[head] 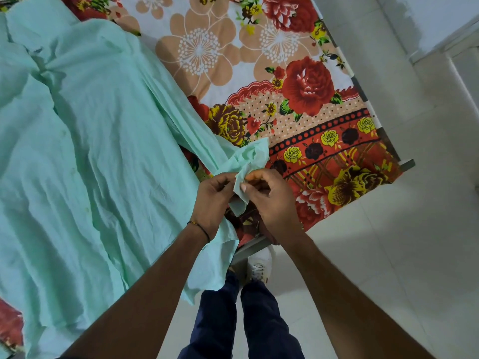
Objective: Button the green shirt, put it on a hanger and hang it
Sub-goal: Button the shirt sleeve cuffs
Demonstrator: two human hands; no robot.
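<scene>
Left: shirt (pixel 90 151), spread crumpled over a floral sheet (pixel 207 47) and covering its left part. Running down and right from the shirt: a sleeve (pixel 181 112), ending in a cuff (pixel 252 156) raised just above the sheet near its front edge. Centre: left hand (pixel 211 200), fingers curled, pinching the cuff's near edge; dark thread (pixel 201 228) round the wrist. Just beside it: right hand (pixel 274 203), thumb and forefinger closed on the same edge, remaining fingers bent. Any button hidden by fabric and fingers. Below the hands: dark trousers (pixel 259 320) and a white shoe (pixel 259 263). Right: pale tiled floor (pixel 401 255).
</scene>
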